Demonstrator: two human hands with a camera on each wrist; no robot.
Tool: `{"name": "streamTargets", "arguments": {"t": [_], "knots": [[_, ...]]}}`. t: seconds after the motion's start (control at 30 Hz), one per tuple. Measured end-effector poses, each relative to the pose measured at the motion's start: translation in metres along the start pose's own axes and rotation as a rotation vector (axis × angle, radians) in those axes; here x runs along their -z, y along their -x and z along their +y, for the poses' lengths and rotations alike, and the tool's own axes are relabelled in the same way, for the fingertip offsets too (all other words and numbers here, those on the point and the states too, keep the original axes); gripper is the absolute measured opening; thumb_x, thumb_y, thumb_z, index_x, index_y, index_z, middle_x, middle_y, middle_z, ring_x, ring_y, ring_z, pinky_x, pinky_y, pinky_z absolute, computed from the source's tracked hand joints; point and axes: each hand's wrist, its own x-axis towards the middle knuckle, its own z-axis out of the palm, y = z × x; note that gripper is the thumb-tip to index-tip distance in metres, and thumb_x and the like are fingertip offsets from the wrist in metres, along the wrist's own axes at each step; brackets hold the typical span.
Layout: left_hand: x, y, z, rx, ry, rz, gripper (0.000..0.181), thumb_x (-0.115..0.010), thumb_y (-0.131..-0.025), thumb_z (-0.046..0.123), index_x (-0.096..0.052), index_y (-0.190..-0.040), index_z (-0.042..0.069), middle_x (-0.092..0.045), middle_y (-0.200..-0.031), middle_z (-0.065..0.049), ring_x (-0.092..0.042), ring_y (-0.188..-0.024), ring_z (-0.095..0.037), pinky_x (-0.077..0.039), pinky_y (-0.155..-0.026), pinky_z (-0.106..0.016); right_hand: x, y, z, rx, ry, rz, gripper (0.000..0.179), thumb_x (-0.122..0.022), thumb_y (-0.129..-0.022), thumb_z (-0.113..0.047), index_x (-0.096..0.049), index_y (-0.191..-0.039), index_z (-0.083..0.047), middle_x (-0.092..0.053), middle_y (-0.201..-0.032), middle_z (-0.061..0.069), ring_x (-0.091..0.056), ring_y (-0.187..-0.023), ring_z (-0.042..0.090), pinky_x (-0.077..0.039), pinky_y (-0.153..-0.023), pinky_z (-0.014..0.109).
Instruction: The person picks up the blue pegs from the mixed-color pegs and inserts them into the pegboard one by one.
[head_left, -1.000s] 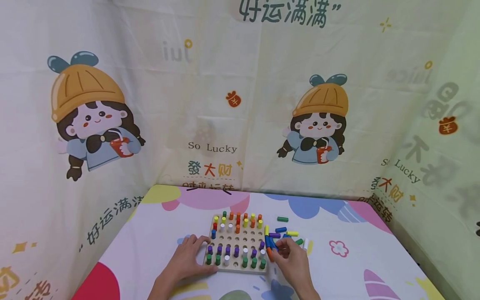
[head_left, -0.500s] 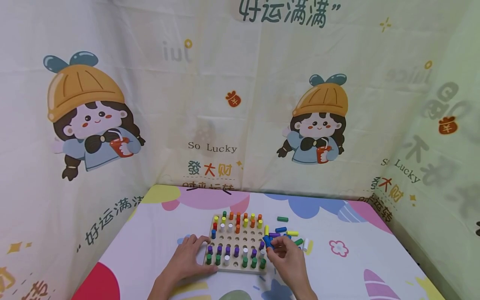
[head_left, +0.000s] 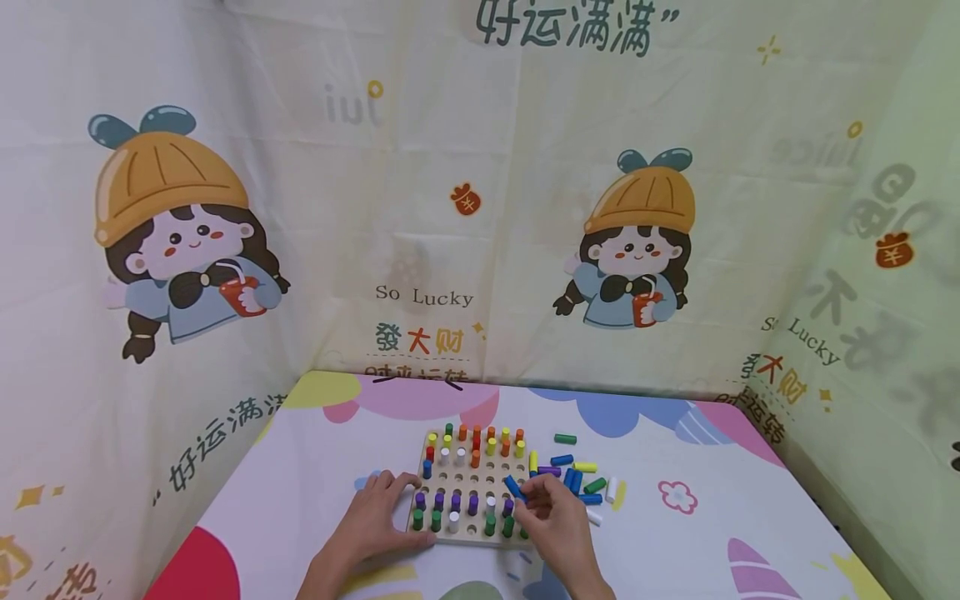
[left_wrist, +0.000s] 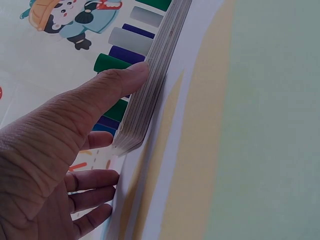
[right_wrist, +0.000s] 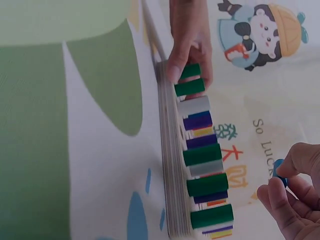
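Observation:
A wooden pegboard [head_left: 480, 542] holds upright pegs in several colours, with bare holes mainly across its middle rows. My left hand [head_left: 377, 512] grips the board's near left corner, index finger on the left side. In the left wrist view its thumb [left_wrist: 134, 77] lies on the front edge and the other fingers are spread below the corner. My right hand [head_left: 558, 521] pinches a blue peg [head_left: 513, 485] between thumb and fingers. That peg is tilted over the right part of the board, and only its end [right_wrist: 280, 172] shows in the right wrist view.
Loose pegs lie right of the board: a purple one [head_left: 549, 471], a white one [head_left: 612, 488], a green one [head_left: 595, 484] and several blue and yellow ones. Farther back lies another green peg [head_left: 566, 438]. A printed cloth [head_left: 675, 450] covers the table, with curtains behind.
My right hand has picked the blue peg from the loose pegs and moved left with it, over the board's right side. My left hand has stayed at the corner.

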Motion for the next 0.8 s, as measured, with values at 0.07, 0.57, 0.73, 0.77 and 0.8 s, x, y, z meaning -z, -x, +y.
{"name": "streamTargets", "arguments": {"t": [0.07,0.57,0.73,0.77,0.8], "knots": [[0.000,0.000,0.000,0.007,0.004,-0.006,0.084,-0.085,-0.064,0.070,-0.061,-0.129,0.023,-0.050,-0.105,-0.001,-0.046,-0.101,-0.024,-0.045,-0.091,-0.054,-0.001,0.000,-0.002,0.005,-0.011,-0.015,0.020,-0.078,-0.084,-0.002,-0.066,-0.099,-0.006,-0.067,-0.092,0.003,-0.062,-0.080,0.014,-0.055,-0.070,0.022],[0.001,0.000,0.002,0.008,0.002,0.001,0.084,-0.086,-0.063,0.069,-0.061,-0.129,0.023,-0.050,-0.104,-0.001,-0.046,-0.099,-0.024,-0.046,-0.089,-0.053,-0.014,0.000,-0.009,0.059,-0.021,-0.051,0.018,-0.077,-0.085,-0.003,-0.067,-0.099,-0.008,-0.067,-0.092,0.001,-0.062,-0.079,0.012,-0.053,-0.072,0.018],[0.001,0.000,0.001,0.020,-0.003,-0.006,0.084,-0.086,-0.063,0.070,-0.061,-0.129,0.023,-0.050,-0.105,-0.001,-0.047,-0.100,-0.024,-0.046,-0.091,-0.053,-0.016,-0.001,-0.008,0.082,-0.024,-0.071,0.017,-0.076,-0.086,-0.003,-0.066,-0.098,-0.009,-0.067,-0.091,0.000,-0.062,-0.079,0.010,-0.053,-0.072,0.019],[0.001,0.000,0.001,0.021,-0.004,-0.008,0.084,-0.086,-0.063,0.070,-0.061,-0.129,0.023,-0.050,-0.105,-0.001,-0.047,-0.100,-0.024,-0.046,-0.091,-0.053,-0.017,-0.002,-0.008,0.089,-0.024,-0.074,0.017,-0.076,-0.086,-0.004,-0.066,-0.098,-0.009,-0.067,-0.091,-0.001,-0.062,-0.078,0.009,-0.054,-0.072,0.019],[0.001,-0.001,0.001,0.021,-0.005,-0.010,0.085,-0.086,-0.063,0.070,-0.061,-0.129,0.023,-0.050,-0.105,-0.001,-0.047,-0.100,-0.024,-0.046,-0.091,-0.053,-0.017,-0.002,-0.008,0.096,-0.024,-0.076,0.016,-0.076,-0.086,-0.004,-0.066,-0.097,-0.009,-0.067,-0.090,-0.001,-0.062,-0.078,0.009,-0.054,-0.071,0.020]]}}
